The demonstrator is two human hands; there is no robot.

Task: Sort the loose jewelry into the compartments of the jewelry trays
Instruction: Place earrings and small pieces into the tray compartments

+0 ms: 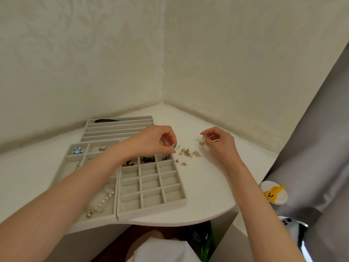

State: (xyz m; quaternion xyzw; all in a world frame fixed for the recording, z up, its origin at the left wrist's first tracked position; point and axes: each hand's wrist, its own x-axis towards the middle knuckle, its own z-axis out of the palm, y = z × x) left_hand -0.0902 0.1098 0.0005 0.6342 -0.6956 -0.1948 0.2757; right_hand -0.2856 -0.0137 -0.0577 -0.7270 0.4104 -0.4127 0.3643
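Left fingers (170, 138): curled, pinching a pale piece (173, 146), clear with a touch of gold, too small to tell its kind. My left hand (151, 141) hangs over the far right corner of the grid tray (182, 202).

Right fingers (207, 132): curled, thumb and forefinger pinching a glinting piece (206, 138), thin and bright. My right hand (221, 143) sits over the worktop (207, 188), well right of the trays.

Between the hands: the loose pile (189, 153), small gold and silvery bits scattered on the worktop just beside the grid tray. A few strays lie nearer me (183, 163).

Grid tray: only the visible far row is used, dark pieces (147, 159) in three cells. Every nearer cell I can see is bare felt.

Left tray (72, 158): blue flower (77, 150) in the far left cell, a gold item (103, 148) in the next, pearl strand (103, 201) in the long near section. My forearm hides the middle.

Far tray (120, 127): long slots, something dark (105, 121) in the farthest one; the rest look unfilled.

Judgement: roughly midway at best. The larger items are placed, but the pile is not yet sorted and most cells are free. What remains is fiddly, light, easily flicked, and likely needs pairing before it goes in.
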